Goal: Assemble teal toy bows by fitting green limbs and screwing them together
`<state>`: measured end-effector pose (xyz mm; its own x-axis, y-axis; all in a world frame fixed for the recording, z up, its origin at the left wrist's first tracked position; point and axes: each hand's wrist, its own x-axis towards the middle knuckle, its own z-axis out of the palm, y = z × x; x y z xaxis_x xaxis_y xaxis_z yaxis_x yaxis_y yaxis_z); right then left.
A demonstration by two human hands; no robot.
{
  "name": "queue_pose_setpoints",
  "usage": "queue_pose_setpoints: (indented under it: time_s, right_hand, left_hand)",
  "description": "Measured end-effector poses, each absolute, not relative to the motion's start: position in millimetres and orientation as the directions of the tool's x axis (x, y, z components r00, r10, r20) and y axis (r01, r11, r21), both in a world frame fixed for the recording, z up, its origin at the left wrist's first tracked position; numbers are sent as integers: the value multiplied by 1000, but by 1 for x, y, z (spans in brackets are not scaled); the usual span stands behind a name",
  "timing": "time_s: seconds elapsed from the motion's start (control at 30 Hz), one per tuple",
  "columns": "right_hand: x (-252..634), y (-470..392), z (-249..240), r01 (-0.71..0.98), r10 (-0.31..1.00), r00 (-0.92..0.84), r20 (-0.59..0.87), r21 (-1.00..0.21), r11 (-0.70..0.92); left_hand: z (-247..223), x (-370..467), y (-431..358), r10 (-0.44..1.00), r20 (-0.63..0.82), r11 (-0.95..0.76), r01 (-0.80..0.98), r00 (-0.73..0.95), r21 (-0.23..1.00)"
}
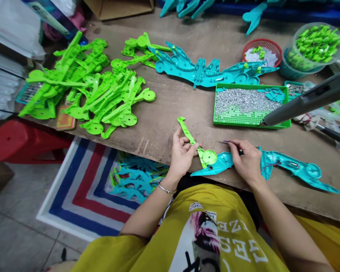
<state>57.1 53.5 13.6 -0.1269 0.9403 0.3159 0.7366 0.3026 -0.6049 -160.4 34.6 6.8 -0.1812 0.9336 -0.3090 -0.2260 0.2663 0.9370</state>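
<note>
My left hand (181, 155) is closed on a long bright green plastic arm (209, 157) with a round disc at its lower end. That disc lies over the left end of a teal plastic shell (287, 161) at the table's front edge. Over the shell's middle, my right hand (247, 161) is closed on a thin, dark pointed tool (224, 142), its tip directed left toward the green arm. The fingers cover most of the tool, so its exact kind is hidden. Thin wires and a small metal piece show inside the shell's right half.
Green arms (110, 98) are heaped at the left. Another teal shell (206, 71) lies behind a green tray (252, 122) of small metal screws. A dark grey powered driver (308, 96) slants over the tray. A red basket (276, 47) and a tub of green pieces (317, 43) stand at back right.
</note>
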Motion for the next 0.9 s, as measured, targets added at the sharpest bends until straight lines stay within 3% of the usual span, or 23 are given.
queue_pose_setpoints:
  time_s: [0.17,0.33,0.4,0.47,0.57,0.63,0.77,0.9]
  right_hand:
    - [67,53,14,778,947,-59,316,-579,242]
    - [69,52,10,792,943,-57,329,-560,243]
    - [68,51,8,791,939,-64,339,-557,255]
    - [68,51,7,791,938,-61,342,-556,254]
    - [69,51,6,791,943,-47,329,-564,237]
    - [70,51,6,790,944,-47,326,-567,235]
    - [70,51,6,797,942,-39,332,-558,230]
    - [70,51,5,798,941,-22,338,-561,220]
  left_hand:
    - [6,-151,29,959,-274,258,-172,-72,951]
    - [4,-146,22,964,-258,247,-130,-73,960]
    - [5,-146,21,970,-226,223,-41,-90,974]
    - [8,-148,21,983,-154,169,174,-98,970]
    - [20,-156,19,996,40,17,614,-79,790]
    - [28,-160,16,985,167,-146,767,52,624]
    - [33,-165,9,846,177,-512,674,503,533]
    - [25,-165,7,818,193,-556,661,542,504]
